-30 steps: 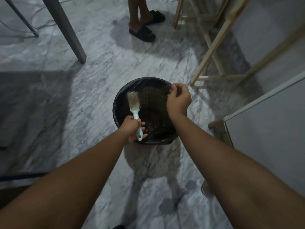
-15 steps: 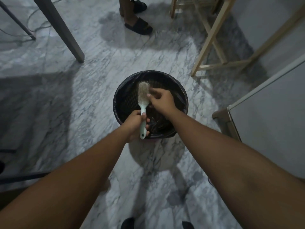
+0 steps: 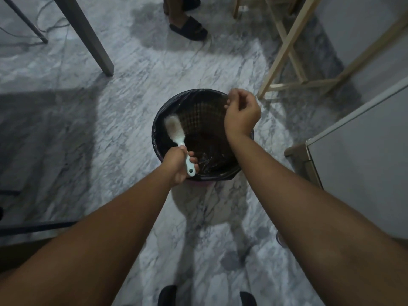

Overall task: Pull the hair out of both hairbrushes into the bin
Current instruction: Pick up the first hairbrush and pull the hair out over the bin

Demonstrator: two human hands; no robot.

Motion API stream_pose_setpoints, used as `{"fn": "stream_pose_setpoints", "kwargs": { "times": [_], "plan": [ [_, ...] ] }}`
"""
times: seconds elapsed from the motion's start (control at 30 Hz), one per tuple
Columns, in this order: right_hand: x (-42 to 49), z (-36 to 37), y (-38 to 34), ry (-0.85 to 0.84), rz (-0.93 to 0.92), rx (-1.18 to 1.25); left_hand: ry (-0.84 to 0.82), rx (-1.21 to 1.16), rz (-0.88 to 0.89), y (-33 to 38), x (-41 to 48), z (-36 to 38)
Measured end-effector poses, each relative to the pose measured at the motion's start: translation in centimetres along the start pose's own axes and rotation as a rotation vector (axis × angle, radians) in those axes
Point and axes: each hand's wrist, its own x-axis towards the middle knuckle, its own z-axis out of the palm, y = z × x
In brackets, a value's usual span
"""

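A round bin [image 3: 161, 120] lined with a black bag stands on the marble floor in the middle of the view. My left hand [image 3: 177, 165] grips the pale handle of a white hairbrush [image 3: 175, 130], whose head is over the bin's left side with light hair in its bristles. My right hand [image 3: 241, 112] is raised over the bin's right rim, fingers pinched together; I cannot make out whether any hair is between them. Only this one brush is in view.
Another person's foot in a dark sandal [image 3: 187, 28] stands beyond the bin. A grey table leg [image 3: 88, 38] is at the upper left, a wooden frame [image 3: 284, 51] at the upper right, and a white cabinet [image 3: 362, 155] at the right. My own dark shoes [image 3: 167, 295] show at the bottom edge.
My right hand left the brush head and rose to the right, over the bin's rim. The brush tilted back to the left over the bin.
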Motion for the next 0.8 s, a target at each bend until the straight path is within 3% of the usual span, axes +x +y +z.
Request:
{"fn": "stream_pose_setpoints", "kwargs": {
  "times": [0.07,0.1,0.13,0.23,0.3,0.33,0.4,0.47,0.53,0.7,0.8],
  "plan": [
    [0.9,-0.2,0.0,0.129,0.018,-0.009,0.023,-0.007,-0.002,0.2,0.2,-0.8],
    [1.3,-0.5,0.1,0.104,0.03,-0.109,0.028,0.018,0.01,0.3,0.2,-1.2],
    [1.5,-1.0,0.2,-0.031,0.052,-0.301,0.03,0.049,0.023,0.3,0.2,-1.6],
    [0.6,-2.0,1.1,-0.796,0.15,-1.108,0.009,0.129,0.043,0.6,0.1,-1.9],
    [-0.3,-2.1,1.7,-1.046,0.202,-1.345,-0.006,0.176,0.056,0.8,-0.2,-1.6],
    [-0.6,-2.0,2.2,-1.049,0.187,-1.304,-0.015,0.193,0.062,0.8,-0.4,-1.3],
    [-1.1,-1.7,2.7,-0.917,0.154,-0.986,-0.032,0.217,0.068,0.9,-0.7,-0.8],
    [-1.7,-1.1,2.8,-0.732,0.264,-0.568,-0.054,0.231,0.062,1.0,-1.0,-0.4],
    [-2.0,-0.5,2.7,-0.639,0.348,-0.313,-0.086,0.228,0.041,1.0,-1.1,-0.3],
    [-1.9,-0.3,2.7,-0.661,0.143,-0.473,-0.185,0.254,0.049,1.1,-1.3,-0.5],
    [-2.0,-0.6,2.7,-0.626,0.12,-0.465,-0.215,0.259,0.066,1.0,-1.4,-0.5]
  ]
}}
